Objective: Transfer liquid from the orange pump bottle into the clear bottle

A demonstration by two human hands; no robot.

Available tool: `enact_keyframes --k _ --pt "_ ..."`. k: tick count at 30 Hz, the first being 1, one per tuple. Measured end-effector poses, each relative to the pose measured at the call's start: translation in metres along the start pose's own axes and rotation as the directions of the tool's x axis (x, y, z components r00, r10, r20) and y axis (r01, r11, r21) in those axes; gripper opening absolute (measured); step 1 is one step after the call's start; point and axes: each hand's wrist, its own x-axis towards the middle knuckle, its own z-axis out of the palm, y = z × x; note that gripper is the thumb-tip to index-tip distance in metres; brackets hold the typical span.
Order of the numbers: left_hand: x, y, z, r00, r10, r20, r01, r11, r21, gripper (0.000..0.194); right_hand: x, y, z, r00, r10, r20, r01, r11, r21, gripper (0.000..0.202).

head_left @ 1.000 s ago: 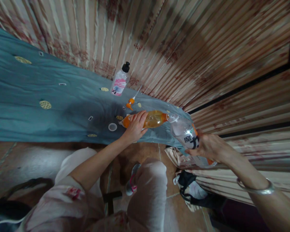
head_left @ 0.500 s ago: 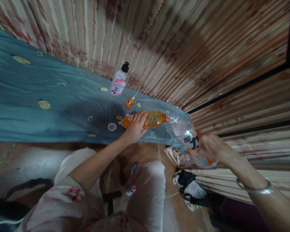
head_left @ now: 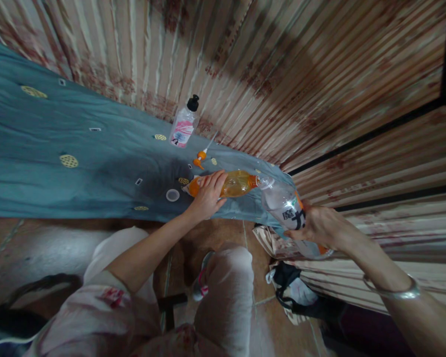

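Observation:
My left hand (head_left: pixel 208 192) is wrapped round an orange-tinted bottle (head_left: pixel 238 184), which lies tilted over the blue cloth with its neck toward the right. My right hand (head_left: pixel 319 225) grips a larger clear plastic bottle (head_left: pixel 280 201) with an orange and black label. The two bottle mouths meet neck to neck; whether liquid passes between them I cannot make out. Behind my left hand an orange pump top (head_left: pixel 200 157) with a thin tube lies on the cloth. A small round translucent cap (head_left: pixel 172 195) rests left of the orange bottle.
A clear bottle with a black pump (head_left: pixel 184 124) and pink label stands near the pleated curtain (head_left: pixel 223 64). The blue patterned cloth (head_left: pixel 107 163) covers a long narrow surface. A black and white bundle (head_left: pixel 297 287) lies on the tiled floor at lower right.

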Motion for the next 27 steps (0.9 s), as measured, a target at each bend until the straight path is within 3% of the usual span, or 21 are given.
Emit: enact_keyframes --k 27 --pt "0.0005 -0.0014 0.0015 1.0 0.003 -0.006 -0.003 1.0 -0.009 0.067 0.0001 0.0019 0.0042 0.999 0.009 -0.033 -0.009 1.0 0.017 0.04"
